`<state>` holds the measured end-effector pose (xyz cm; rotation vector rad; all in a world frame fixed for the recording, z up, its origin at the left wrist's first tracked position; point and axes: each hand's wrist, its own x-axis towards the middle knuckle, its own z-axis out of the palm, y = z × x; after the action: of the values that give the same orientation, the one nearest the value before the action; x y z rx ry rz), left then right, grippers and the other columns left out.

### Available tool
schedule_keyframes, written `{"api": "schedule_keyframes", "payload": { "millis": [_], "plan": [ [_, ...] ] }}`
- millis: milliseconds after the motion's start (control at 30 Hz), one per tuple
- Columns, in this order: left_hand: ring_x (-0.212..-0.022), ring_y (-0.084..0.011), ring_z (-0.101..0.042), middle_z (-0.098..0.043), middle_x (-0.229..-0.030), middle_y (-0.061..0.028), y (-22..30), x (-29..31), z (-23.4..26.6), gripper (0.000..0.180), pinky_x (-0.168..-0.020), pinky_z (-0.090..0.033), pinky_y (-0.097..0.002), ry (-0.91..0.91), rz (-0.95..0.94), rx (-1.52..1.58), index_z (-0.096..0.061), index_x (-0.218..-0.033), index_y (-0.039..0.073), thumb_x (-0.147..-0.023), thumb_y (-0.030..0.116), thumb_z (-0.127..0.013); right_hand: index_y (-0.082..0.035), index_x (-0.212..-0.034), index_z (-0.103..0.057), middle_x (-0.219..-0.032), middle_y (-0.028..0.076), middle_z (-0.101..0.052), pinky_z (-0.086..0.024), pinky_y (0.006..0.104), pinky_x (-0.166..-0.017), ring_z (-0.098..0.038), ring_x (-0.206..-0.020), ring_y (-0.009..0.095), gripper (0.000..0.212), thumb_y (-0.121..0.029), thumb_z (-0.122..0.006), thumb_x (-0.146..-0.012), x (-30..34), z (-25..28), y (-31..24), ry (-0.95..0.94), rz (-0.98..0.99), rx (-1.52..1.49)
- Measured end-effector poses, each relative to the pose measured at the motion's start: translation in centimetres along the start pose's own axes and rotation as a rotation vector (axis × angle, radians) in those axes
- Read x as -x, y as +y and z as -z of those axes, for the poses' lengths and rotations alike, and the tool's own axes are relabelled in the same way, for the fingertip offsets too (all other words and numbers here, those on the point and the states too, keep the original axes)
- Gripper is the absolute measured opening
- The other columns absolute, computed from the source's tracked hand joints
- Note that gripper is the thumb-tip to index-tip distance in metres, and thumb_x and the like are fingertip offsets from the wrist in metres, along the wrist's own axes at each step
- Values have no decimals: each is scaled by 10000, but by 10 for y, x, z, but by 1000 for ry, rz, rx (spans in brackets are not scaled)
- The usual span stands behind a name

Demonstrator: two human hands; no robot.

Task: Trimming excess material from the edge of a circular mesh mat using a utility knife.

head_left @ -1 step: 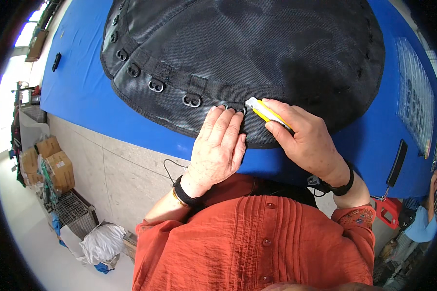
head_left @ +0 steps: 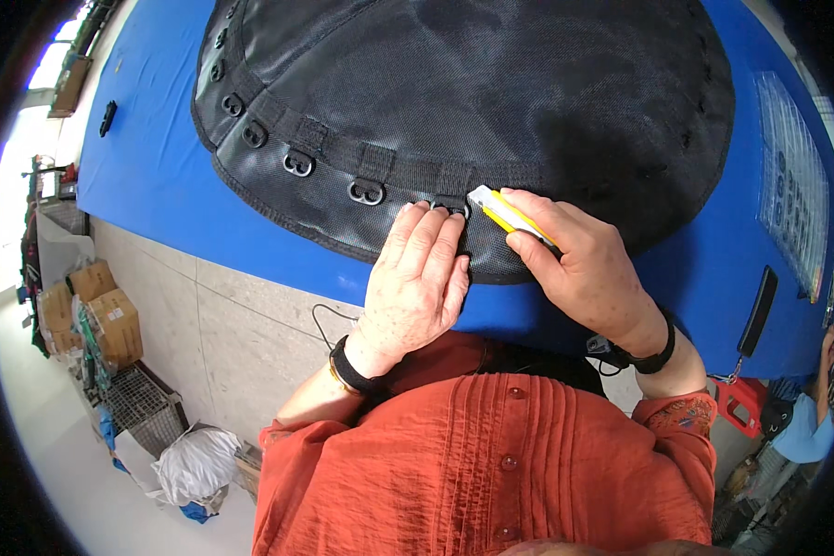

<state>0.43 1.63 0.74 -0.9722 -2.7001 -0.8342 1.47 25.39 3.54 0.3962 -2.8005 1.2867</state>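
Observation:
A large, rounded black mesh mat point(head_left: 473, 83) has webbing and several metal rings point(head_left: 366, 192) sewn along its near and left edge. My left hand point(head_left: 414, 275) lies on its near edge, fingers stretched out side by side, fingertips over one ring that is mostly hidden. Just right of those fingertips, my right hand point(head_left: 588, 264) is closed round a yellow and white utility knife point(head_left: 516, 222). The knife's tip points up and left, close to the webbing beside the covered ring. Whether the blade touches the fabric, I cannot tell.
The mat lies on a blue-covered table point(head_left: 157, 176). A small black object point(head_left: 108, 118) is at far left; a clear plastic sheet point(head_left: 792, 181) and black strip point(head_left: 759, 310) are at right. Cardboard boxes point(head_left: 114, 324) stand on the floor left. Another person's blue sleeve point(head_left: 803, 434) shows at far right.

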Motion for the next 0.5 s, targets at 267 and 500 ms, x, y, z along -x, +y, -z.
{"api": "schedule_keyframes", "payload": {
  "millis": [267,500],
  "plan": [
    [-1309,-453,-598,-630,-1346,-251,-3,2,-1,485,-1190,-467,-548,-13,-12,1,-643,-1380,-72,-934,104,-721,-70,-1397,-655,-1033,199,-742,-618,476,-764,-742,-887,403,408,-155,-733,-1006,0,0,1,-16,-2,4],
    [-1305,-464,-602,-642,-1337,-242,-1,1,0,455,-1159,-487,-521,3,-19,9,-659,-1366,-63,-929,52,-710,-85,-1411,-641,-999,188,-729,-614,485,-744,-736,-865,408,421,-170,-732,-1009,3,-1,-5,-11,-41,58]
  ]
}}
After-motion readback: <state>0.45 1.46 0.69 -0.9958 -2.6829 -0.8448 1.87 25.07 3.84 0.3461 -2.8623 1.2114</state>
